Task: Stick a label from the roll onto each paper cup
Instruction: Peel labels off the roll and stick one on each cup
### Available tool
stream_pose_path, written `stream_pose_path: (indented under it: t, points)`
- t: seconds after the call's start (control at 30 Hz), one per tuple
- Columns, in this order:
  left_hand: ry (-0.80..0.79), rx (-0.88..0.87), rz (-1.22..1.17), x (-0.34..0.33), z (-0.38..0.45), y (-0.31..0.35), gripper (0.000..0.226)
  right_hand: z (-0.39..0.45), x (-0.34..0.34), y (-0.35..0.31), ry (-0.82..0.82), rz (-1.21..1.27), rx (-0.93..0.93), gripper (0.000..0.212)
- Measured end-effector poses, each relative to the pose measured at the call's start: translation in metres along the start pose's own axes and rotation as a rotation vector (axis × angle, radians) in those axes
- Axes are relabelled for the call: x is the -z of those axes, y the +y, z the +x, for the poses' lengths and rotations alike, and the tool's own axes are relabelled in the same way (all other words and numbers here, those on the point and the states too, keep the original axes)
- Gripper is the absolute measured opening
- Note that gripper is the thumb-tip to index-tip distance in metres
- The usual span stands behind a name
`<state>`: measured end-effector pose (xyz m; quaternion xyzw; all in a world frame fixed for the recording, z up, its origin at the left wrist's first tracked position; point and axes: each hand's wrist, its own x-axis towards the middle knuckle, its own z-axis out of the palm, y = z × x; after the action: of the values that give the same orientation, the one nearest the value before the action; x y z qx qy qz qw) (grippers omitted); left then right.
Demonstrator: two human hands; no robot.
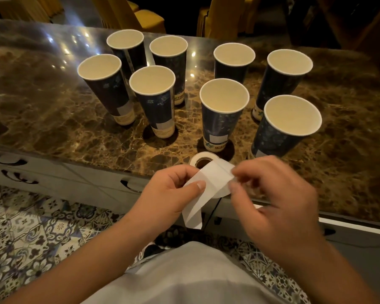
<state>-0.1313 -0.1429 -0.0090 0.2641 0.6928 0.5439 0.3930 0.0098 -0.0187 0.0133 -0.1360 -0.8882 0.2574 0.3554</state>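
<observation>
Left hand [169, 194] and right hand [272, 194] pinching label strip [215, 181] between them, above roll [203, 161]; right fingertips blurred.

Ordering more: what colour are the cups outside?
Dark blue, floral print, cream base band on each paper cup; head view.

The table top [53, 110] is being seen as polished brown marble, veined and glossy, with lamp glints being thrown back from it. The paper cups [224, 110] are being shown with matt cream insides and a smooth, dark blue printed outer skin of faint sheen. The label roll [203, 162] is being seen as white paper wound on a brown cardboard core; its loose strip [213, 178] is looking thin, smooth and slightly translucent. The floor tiles [20, 238] are being shown as patterned ceramic, and the chairs [145, 18] as covered in yellow cloth.
</observation>
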Motion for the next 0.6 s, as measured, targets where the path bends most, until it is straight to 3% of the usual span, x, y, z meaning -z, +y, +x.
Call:
stream_pose_path:
  t: [0.1, 0.23, 0.6]
  points:
    - [-0.05, -0.027, 0.002, -0.004, 0.0, 0.003, 0.011, 0.0, -0.006, 0.005, -0.153, -0.078, -0.023, 0.013]
    - [-0.098, -0.083, 0.058, -0.007, -0.002, 0.005, 0.014, 0.001, -0.006, 0.007, -0.181, -0.046, -0.099, 0.007]
    - [-0.093, -0.309, 0.436, -0.005, 0.0, 0.013, 0.012, 0.005, -0.001, 0.004, -0.248, -0.03, -0.206, 0.019]
